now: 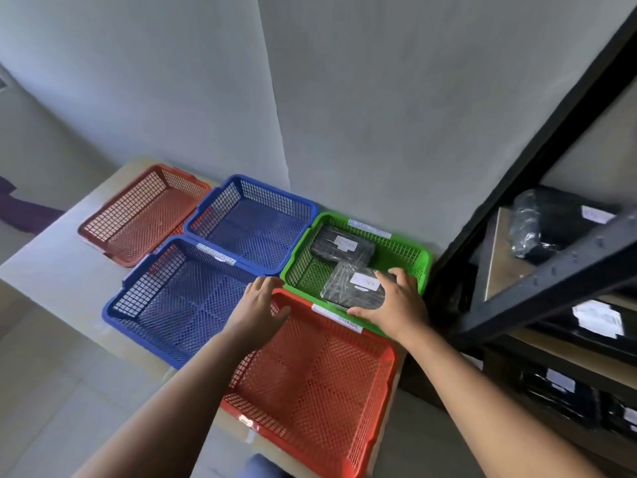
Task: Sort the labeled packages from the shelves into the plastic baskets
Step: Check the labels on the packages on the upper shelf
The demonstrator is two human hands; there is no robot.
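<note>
A green basket (418,260) at the back right holds two black wrapped packages with white labels. The far package (339,248) lies flat in it. My right hand (396,301) grips the near package (351,286) at its right and front edge, low over the basket's near side. My left hand (260,305) hovers with fingers apart above the far-left corner of the near red basket (317,381) and holds nothing. Beside it are two blue baskets (172,298) (251,222) and a far red basket (138,215), all without packages.
The baskets sit on a pale table (44,263) against a grey wall. A black metal shelf rack (551,270) stands at the right, with more black labeled packages (548,225) (596,319) on its boards. A blue object (262,467) shows at the bottom edge.
</note>
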